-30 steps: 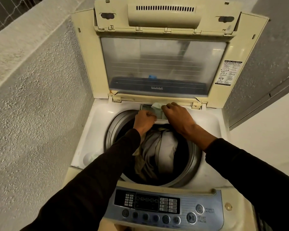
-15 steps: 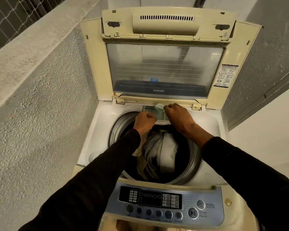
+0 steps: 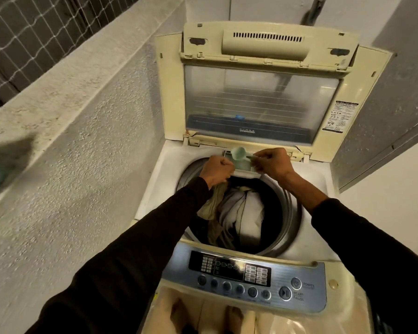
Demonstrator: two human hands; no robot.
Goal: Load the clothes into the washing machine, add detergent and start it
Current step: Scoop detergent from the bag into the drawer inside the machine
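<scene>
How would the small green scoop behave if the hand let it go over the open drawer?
The green scoop looks like thin moulded plastic, so probably light and stiff. The right hand pinches only its handle end, which suggests little weight. Its round bowl may rock or tip if dropped onto the detergent drawer.

Washing machine (image 3: 309,239), lid raised: clothes (image 3: 239,213) are piled in the drum (image 3: 288,222); a detergent drawer (image 3: 244,168) is pulled out at the back rim.
</scene>
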